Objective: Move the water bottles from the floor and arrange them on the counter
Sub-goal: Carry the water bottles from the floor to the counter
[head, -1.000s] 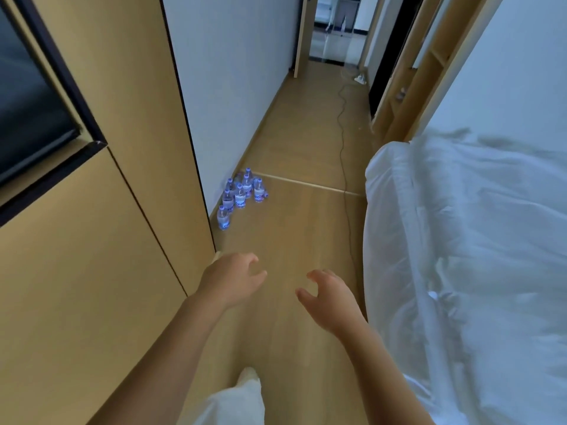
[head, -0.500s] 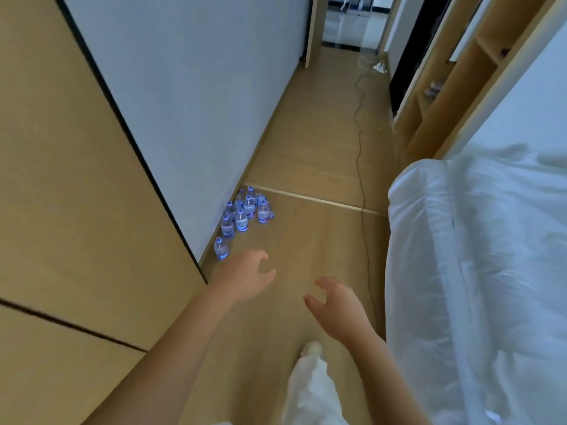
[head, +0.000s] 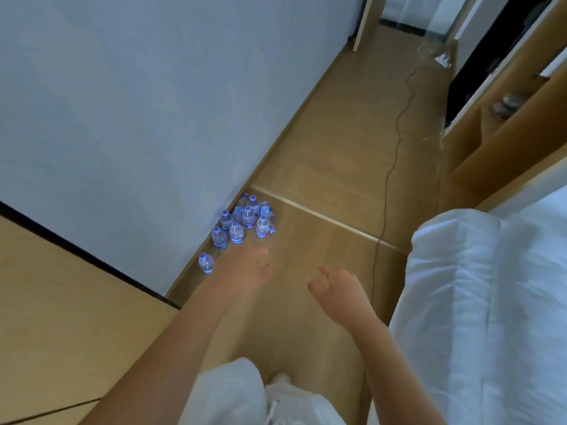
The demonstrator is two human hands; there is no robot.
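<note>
Reaching toward water bottles [head: 242, 222] at 11 o'clock, floor [head: 337, 148].
Blue labels unreadable; left hand [head: 245, 271] and right hand [head: 337, 289] loose, grasping nothing.

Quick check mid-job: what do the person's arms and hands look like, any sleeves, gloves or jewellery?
Both forearms are bare up to the frame edge, with no sleeves in view. The left hand and right hand wear no gloves, and no rings, watch or bands show. White trousers show below the arms.
</note>
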